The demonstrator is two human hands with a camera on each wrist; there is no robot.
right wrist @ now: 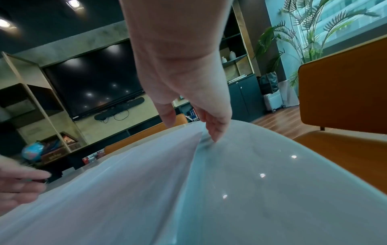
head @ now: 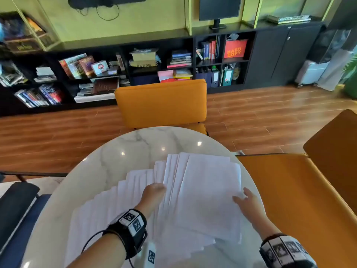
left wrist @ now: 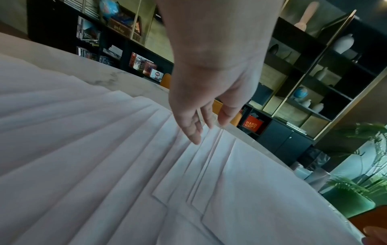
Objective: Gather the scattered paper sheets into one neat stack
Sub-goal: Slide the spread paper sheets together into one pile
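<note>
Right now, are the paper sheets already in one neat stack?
No, the paper sheets lie fanned across the marble table, each edge stepped past the next, under the left hand.

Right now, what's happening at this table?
A person is gathering white paper sheets spread in an overlapping fan across a round white marble table. The left hand rests with straight fingers on the middle of the fan. The right hand touches the right edge of the sheets, its fingers at the tabletop. The sheets are not yet one neat stack.
</note>
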